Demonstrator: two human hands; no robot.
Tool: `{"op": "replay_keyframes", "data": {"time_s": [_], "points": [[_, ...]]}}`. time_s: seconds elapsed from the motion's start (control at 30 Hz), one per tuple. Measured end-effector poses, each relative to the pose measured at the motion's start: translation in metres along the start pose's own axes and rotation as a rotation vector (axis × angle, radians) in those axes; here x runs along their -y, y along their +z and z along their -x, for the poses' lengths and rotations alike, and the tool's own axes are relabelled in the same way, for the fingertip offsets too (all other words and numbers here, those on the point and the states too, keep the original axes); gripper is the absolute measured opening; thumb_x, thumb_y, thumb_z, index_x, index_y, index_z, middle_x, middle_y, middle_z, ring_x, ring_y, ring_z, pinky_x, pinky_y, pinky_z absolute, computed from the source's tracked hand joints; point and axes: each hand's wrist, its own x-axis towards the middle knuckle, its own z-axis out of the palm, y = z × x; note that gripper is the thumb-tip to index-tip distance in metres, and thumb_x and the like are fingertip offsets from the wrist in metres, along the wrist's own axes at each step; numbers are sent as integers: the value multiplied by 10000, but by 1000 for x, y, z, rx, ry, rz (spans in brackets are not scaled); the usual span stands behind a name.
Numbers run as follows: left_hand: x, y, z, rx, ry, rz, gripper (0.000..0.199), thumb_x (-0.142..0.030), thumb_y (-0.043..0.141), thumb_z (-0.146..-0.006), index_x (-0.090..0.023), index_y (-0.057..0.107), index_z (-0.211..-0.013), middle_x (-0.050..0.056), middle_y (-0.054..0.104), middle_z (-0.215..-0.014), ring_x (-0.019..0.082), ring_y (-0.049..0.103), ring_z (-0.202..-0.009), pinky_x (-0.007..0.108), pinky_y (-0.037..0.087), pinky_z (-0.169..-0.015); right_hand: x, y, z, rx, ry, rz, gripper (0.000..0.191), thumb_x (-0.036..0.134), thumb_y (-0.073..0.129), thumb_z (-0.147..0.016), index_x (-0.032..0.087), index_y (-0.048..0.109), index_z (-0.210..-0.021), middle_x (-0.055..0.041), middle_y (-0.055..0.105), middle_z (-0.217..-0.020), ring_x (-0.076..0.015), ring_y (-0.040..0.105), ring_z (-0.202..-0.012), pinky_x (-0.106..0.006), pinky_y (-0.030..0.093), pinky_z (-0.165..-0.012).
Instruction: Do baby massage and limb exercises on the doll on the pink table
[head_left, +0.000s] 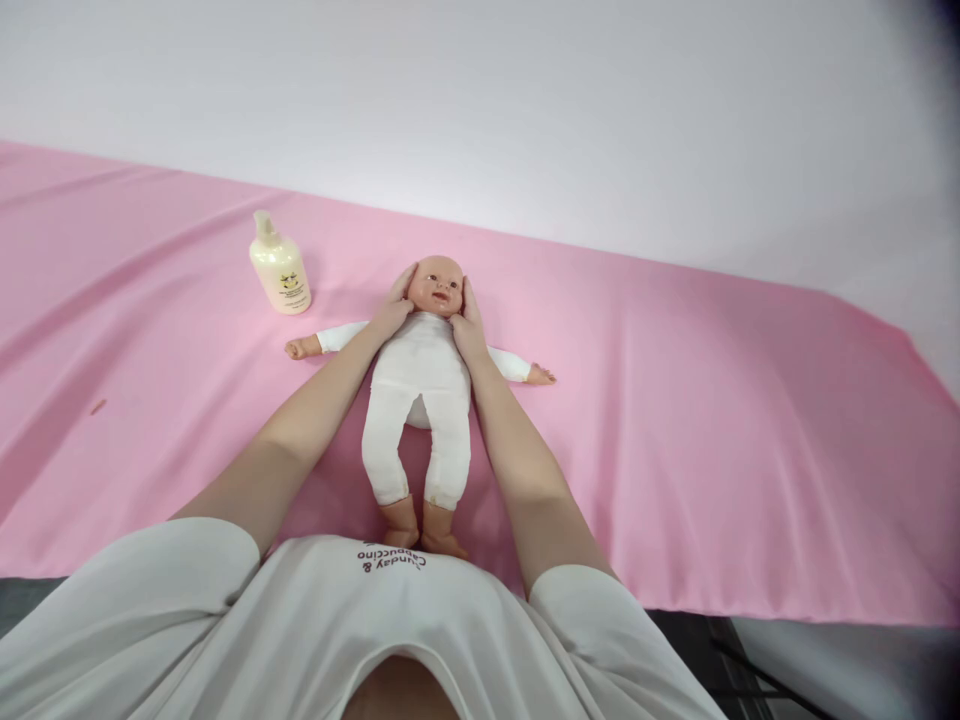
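A baby doll (421, 360) with a white cloth body lies on its back, its head away from me and its feet close to my shirt. My left hand (394, 306) cups the left side of the doll's head, fingers along the side and thumb near the jaw. On the opposite side my right hand (469, 318) holds the head in the same way. The doll's arms stretch out sideways, passing partly behind my wrists. Parts of my fingers are hidden behind the head.
A cream pump bottle (280, 268) stands to the left, beyond the doll's outstretched arm. Pink cloth (712, 430) with soft folds covers the table. A small brownish scrap (98, 407) lies at far left. Behind the table rises a white wall (480, 110).
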Motion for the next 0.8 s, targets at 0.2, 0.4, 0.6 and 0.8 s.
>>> {"op": "replay_keyframes", "data": {"time_s": [0.2,0.4,0.6,0.8], "points": [[-10,3,-1,-46,-103,53,701,-190,519,-836,-273,512,-1533,-5,541,-1586,303,450,-1521,526,377,-1279,-14,-8,-7,-52,-60,-1,772,523,548,-943,215,356,-1624,-57,334,-1727,-247,328,-1604,-486,308,-1320],[-20,3,8,-61,-84,16,656,-347,557,-929,-208,462,-1563,94,432,-1663,308,430,-1533,502,351,-1284,-19,-9,-9,-58,-110,18,871,732,539,-905,229,398,-1602,-77,351,-1719,-246,359,-1591,-482,324,-1313],[-19,2,13,16,12,-143,1036,-422,845,-745,-254,342,-1635,90,220,-1752,325,177,-1636,463,210,-1338,-13,-6,-2,23,-55,21,1276,640,878,-662,247,204,-1672,-112,227,-1759,-290,367,-1587,-493,348,-1303],[-28,1,21,67,38,-124,1083,-322,856,-700,-295,328,-1644,71,233,-1749,340,108,-1646,513,182,-1341,2,-2,10,85,-51,-29,1134,544,836,-769,294,196,-1672,-70,221,-1764,-298,336,-1602,-546,325,-1302]]}}
